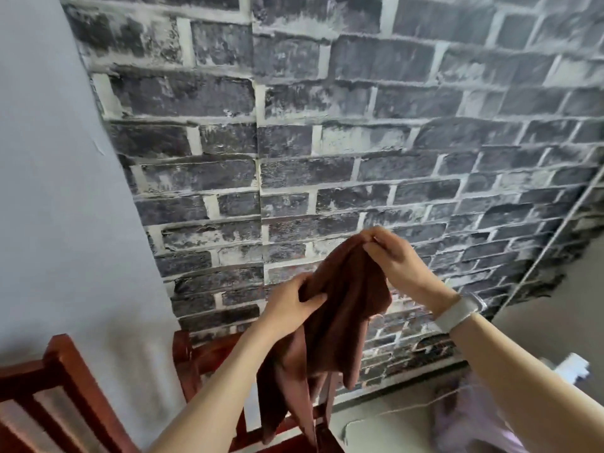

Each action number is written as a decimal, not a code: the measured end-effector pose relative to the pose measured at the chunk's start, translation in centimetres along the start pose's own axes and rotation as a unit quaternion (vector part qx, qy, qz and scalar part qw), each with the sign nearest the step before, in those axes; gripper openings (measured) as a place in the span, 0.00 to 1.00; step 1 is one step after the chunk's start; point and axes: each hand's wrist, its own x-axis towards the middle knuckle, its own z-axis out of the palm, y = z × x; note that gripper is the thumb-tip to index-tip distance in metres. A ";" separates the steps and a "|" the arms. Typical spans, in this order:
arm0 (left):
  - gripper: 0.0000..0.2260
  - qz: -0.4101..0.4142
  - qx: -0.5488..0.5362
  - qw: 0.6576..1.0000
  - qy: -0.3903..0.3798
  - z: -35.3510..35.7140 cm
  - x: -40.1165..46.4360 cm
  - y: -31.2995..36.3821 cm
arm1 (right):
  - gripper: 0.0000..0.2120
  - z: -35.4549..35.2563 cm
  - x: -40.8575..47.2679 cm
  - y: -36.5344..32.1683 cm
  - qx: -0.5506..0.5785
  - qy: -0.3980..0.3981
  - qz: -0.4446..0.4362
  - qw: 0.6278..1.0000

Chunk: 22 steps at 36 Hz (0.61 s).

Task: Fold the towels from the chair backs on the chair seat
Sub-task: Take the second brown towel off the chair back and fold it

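The brown towel [340, 308] hung in the air at lower centre of the frame. The right hand [392, 253] pinched its top edge, and the left hand [291, 305] grasped its side. Below it, two red wooden chairs [65, 387] stood before the brick-patterned wall [327, 142].

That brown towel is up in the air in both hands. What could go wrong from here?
The right hand only pinches the brown towel at its top, so the cloth may slip free. The towel hangs bunched rather than flat, with the left hand gripping its side, so finding the corners could give a crooked fold. Its lower end dangles by the wooden chair behind it and might catch on the frame.
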 end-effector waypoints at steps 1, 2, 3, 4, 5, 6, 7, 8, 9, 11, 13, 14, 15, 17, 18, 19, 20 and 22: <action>0.05 0.010 0.015 1.000 -0.003 0.3 -0.1 0.7 | 0.09 -0.6 -0.2 0.2 -0.005 0.026 -0.002 1.000; 0.03 0.032 0.022 0.999 -0.003 0.6 -0.3 1.3 | 0.08 -1.1 -0.4 0.6 -0.010 0.060 -0.002 0.998; 0.06 0.049 0.022 0.999 -0.003 0.9 -0.6 1.8 | 0.07 -1.4 -0.6 1.1 -0.016 0.094 0.005 0.995; 0.07 0.054 0.010 0.998 -0.005 1.3 -0.7 2.2 | 0.06 -1.6 -0.9 1.8 -0.024 0.122 0.019 0.992; 0.08 0.047 -0.001 0.999 -0.004 1.5 -0.8 2.6 | 0.05 -1.8 -1.3 2.6 -0.034 0.139 0.040 0.989; 0.08 0.033 -0.011 0.999 -0.008 1.6 -1.0 3.0 | 0.07 -1.8 -1.7 3.9 -0.046 0.145 0.074 0.986; 0.08 0.010 -0.036 0.999 -0.014 1.8 -1.2 3.4 | 0.10 -1.7 -2.4 5.1 -0.057 0.141 0.120 0.981; 0.07 -0.020 -0.079 0.996 -0.027 1.9 -1.3 3.9 | 0.14 -1.5 -3.2 6.2 -0.064 0.131 0.175 0.974; 0.06 -0.050 -0.129 0.990 -0.038 2.1 -1.2 4.2 | 0.18 -1.1 -4.3 7.1 -0.060 0.120 0.226 0.965; 0.03 -0.110 -0.215 0.970 -0.036 2.4 -1.4 4.9 | 0.20 -0.2 -7.1 8.4 -0.035 0.094 0.285 0.953; 0.02 -0.159 -0.253 0.954 -0.030 2.5 -1.5 5.1 | 0.17 0.9 -10.7 8.7 0.008 0.050 0.298 0.953; 0.03 -0.175 -0.264 0.948 -0.031 2.6 -1.6 5.2 | 0.15 1.5 -12.4 8.4 0.047 0.024 0.302 0.952; 0.04 -0.185 -0.280 0.941 -0.036 2.7 -1.8 5.2 | 0.15 2.0 -14.1 7.9 0.096 -0.009 0.306 0.947; 0.05 -0.183 -0.319 0.929 -0.048 3.0 -2.4 5.5 | 0.19 3.1 -16.3 6.9 0.176 -0.088 0.291 0.936; 0.05 -0.181 -0.335 0.923 -0.055 3.3 -2.7 5.7 | 0.20 3.6 -16.7 6.6 0.190 -0.114 0.282 0.934; 0.06 -0.180 -0.348 0.918 -0.065 3.6 -3.2 6.0 | 0.20 4.1 -16.9 6.5 0.185 -0.126 0.271 0.936; 0.06 -0.174 -0.354 0.916 -0.076 3.8 -3.6 6.1 | 0.19 4.7 -17.0 6.6 0.156 -0.123 0.260 0.945; 0.07 -0.164 -0.348 0.918 -0.093 4.2 -4.3 6.2 | 0.15 5.5 -16.7 7.0 0.063 -0.089 0.236 0.966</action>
